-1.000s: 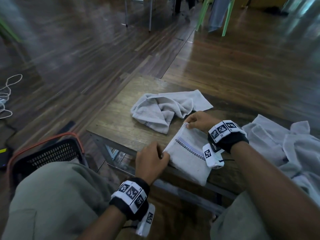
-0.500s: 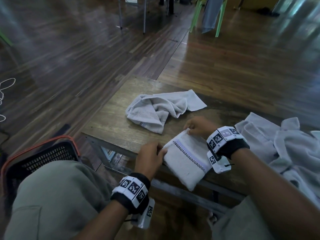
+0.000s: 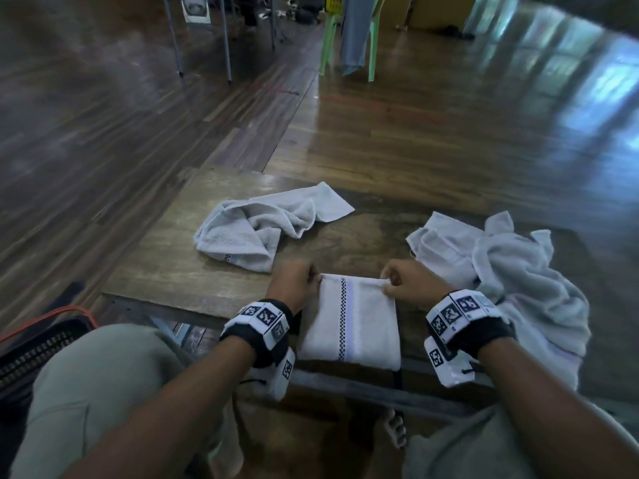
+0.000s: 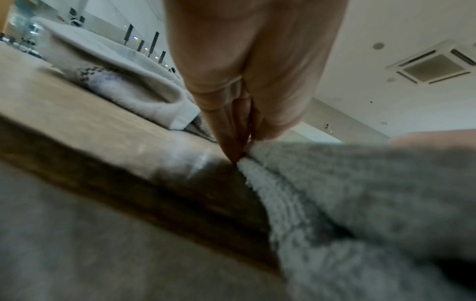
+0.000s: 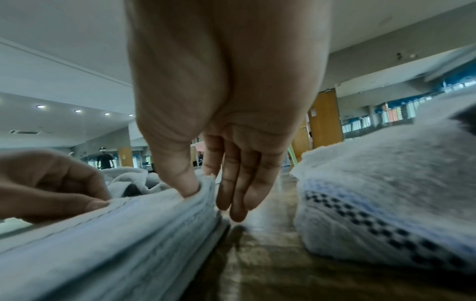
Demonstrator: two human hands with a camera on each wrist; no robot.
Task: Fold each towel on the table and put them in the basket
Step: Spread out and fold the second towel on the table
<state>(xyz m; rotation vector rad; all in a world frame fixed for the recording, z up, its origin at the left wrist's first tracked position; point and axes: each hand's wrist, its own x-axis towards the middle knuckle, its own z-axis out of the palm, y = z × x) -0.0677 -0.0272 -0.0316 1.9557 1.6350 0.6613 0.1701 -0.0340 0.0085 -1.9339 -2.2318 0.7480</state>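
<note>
A folded white towel [image 3: 349, 323] with a checkered stripe lies at the table's near edge and hangs a little over it. My left hand [image 3: 297, 281] pinches its far left corner; my right hand [image 3: 403, 283] pinches its far right corner. In the right wrist view the thumb and forefinger of my right hand [image 5: 203, 183] hold the folded towel [image 5: 115, 234], the other fingers straight. In the left wrist view my left hand [image 4: 239, 146] grips the folded towel [image 4: 360, 193]. A black basket [image 3: 38, 344] with an orange rim stands on the floor at the left.
A crumpled towel [image 3: 262, 226] lies on the wooden table [image 3: 173, 271] behind my left hand. A pile of more towels [image 3: 511, 278] covers the table's right side. My knees are under the near edge. Green chair legs [image 3: 373, 46] stand far back.
The folded towel has turned from a slanted lie to square with the near edge. Both hands shifted to its far corners, the left hand moving up and right.
</note>
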